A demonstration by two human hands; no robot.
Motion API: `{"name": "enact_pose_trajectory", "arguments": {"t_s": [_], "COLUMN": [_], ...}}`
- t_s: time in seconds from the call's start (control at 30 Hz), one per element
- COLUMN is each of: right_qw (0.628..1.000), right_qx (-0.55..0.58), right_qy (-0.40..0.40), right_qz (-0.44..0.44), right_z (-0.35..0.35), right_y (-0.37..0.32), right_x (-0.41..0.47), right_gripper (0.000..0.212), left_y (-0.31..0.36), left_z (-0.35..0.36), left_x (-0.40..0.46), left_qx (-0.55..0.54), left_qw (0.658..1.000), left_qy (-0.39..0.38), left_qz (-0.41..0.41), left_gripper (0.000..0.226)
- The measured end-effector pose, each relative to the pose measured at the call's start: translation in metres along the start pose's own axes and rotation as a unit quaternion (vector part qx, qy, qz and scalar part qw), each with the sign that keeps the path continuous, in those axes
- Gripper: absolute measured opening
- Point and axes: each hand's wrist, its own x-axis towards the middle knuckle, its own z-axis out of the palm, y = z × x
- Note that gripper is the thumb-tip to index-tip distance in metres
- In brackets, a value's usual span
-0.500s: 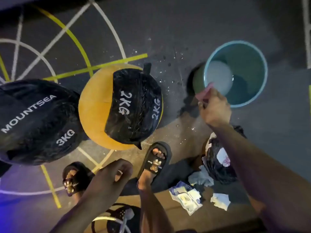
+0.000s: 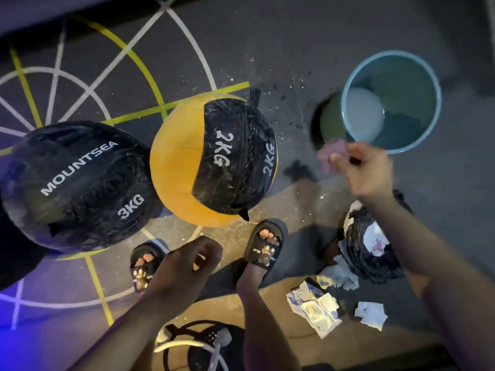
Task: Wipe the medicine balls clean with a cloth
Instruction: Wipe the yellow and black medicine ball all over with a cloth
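Observation:
Two medicine balls lie on the dark gym floor. A yellow and black 2KG ball (image 2: 214, 159) sits in the middle, and a black 3KG ball (image 2: 77, 186) touches it on the left. My right hand (image 2: 364, 172) grips a small pink cloth (image 2: 332, 153), blurred, just below the rim of a blue bucket (image 2: 434, 84) with water in it. My left hand (image 2: 184, 266) hangs with loosely curled fingers and holds nothing, above my left foot and just below the yellow ball.
A black bag (image 2: 372, 253) with paper in it sits at the right beside my right arm. Wipe packets (image 2: 316, 309) and crumpled tissues (image 2: 371, 314) lie on the floor below it. My sandalled feet (image 2: 265, 247) stand near the balls. Water drops speckle the floor.
My right hand with the pink cloth has shifted slightly down and left, away from the bucket rim. The left hand has barely moved.

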Motion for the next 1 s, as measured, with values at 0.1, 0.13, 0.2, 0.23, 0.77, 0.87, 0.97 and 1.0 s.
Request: {"name": "enact_pose_trajectory", "arguments": {"t_s": [0.1, 0.13, 0.2, 0.23, 0.77, 0.87, 0.97, 1.0], "right_qw": [0.981, 0.972, 0.954, 0.948, 0.875, 0.88, 0.899, 0.905], "right_qx": [0.168, 0.203, 0.263, 0.28, 0.415, 0.403, 0.369, 0.356], "right_qy": [-0.098, -0.118, -0.142, -0.151, -0.249, -0.251, -0.233, -0.226], "right_qz": [0.003, 0.006, 0.022, 0.027, 0.018, -0.007, -0.038, -0.05], "right_z": [0.018, 0.025, 0.039, 0.046, 0.135, 0.149, 0.156, 0.157], "right_y": [-0.035, -0.05, -0.079, -0.09, -0.13, -0.112, -0.095, -0.09], "right_x": [-0.071, -0.095, -0.143, -0.164, -0.29, -0.275, -0.26, -0.254], "right_gripper": [0.021, 0.018, 0.01, 0.007, 0.04, 0.046, 0.052, 0.055], "left_y": [0.001, 0.0, -0.006, -0.01, -0.07, -0.079, -0.087, -0.088], "left_z": [-0.017, -0.023, -0.037, -0.044, -0.087, -0.088, -0.085, -0.082], "left_x": [-0.016, -0.021, -0.03, -0.034, -0.053, -0.035, -0.014, -0.007], "left_qx": [0.002, -0.004, -0.011, -0.009, 0.035, 0.046, 0.044, 0.035], "left_qw": [0.998, 0.997, 0.993, 0.99, 0.96, 0.96, 0.949, 0.945], "left_qy": [0.025, 0.031, 0.045, 0.053, 0.008, -0.042, -0.099, -0.114], "left_qz": [0.06, 0.072, 0.107, 0.129, 0.276, 0.275, 0.295, 0.305], "left_gripper": [0.005, 0.008, 0.023, 0.031, 0.022, 0.028, 0.018, 0.015]}}
